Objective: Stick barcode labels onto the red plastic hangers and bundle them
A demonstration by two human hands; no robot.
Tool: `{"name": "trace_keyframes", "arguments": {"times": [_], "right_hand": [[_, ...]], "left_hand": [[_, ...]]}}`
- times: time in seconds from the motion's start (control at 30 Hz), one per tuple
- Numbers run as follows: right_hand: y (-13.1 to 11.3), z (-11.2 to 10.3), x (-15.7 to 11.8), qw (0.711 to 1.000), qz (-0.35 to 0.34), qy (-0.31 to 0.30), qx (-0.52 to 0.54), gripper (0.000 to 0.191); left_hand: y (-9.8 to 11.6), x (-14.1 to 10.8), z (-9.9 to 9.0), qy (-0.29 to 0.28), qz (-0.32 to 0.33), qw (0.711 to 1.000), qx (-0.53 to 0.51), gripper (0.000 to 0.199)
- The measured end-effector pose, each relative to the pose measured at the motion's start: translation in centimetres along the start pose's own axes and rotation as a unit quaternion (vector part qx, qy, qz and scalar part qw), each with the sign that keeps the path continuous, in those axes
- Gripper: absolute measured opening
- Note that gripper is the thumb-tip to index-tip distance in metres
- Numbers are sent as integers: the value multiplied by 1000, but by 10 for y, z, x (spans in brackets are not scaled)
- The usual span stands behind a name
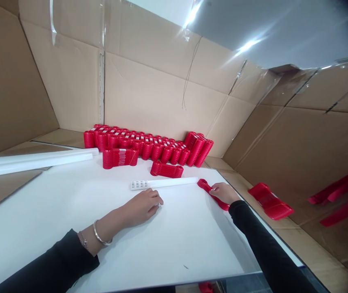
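My left hand (146, 206) rests over the white table, its fingers curled together; whatever the fingertips may pinch is too small to name. At the right side of the table my right hand (224, 193) grips a red plastic piece (204, 185) with a rounded, ring-like end. Between the hands and the rows behind lies a white roll (174, 182) with printed labels (139, 184) at its left end. Just beyond that roll is a ribbed red bundle (167, 169), and a larger red bundle (120, 158) stands to its left.
Rows of red ribbed bundles (137, 145) line the table's back edge. Long white rolls (36, 161) lie at the left. Another red bundle (271, 201) sits beyond the right edge of the table (192, 244). Cardboard walls (161, 81) surround the work area.
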State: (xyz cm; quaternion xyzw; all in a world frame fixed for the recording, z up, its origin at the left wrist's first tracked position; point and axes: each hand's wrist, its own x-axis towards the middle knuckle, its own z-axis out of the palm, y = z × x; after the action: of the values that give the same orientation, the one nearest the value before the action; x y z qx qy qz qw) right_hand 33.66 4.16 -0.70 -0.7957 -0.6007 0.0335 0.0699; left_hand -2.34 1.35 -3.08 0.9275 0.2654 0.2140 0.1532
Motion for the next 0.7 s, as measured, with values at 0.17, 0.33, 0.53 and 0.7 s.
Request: {"name": "trace_keyframes", "arguments": {"times": [0.17,0.33,0.53,0.7], "right_hand": [[3,0,7,1000,-2,-5,-13,17],[-14,-11,15,1000,-20,23,-4,26],[-100,-16,19,975,-211,42,60,33],[-164,-12,41,950,-304,-4,71,29]], "left_hand": [[0,0,0,-11,-10,1000,4,23],[2,0,-1,-12,-11,1000,3,23],[2,1,-2,-8,-11,1000,3,22],[2,0,-2,-10,-15,1000,-2,21]]}}
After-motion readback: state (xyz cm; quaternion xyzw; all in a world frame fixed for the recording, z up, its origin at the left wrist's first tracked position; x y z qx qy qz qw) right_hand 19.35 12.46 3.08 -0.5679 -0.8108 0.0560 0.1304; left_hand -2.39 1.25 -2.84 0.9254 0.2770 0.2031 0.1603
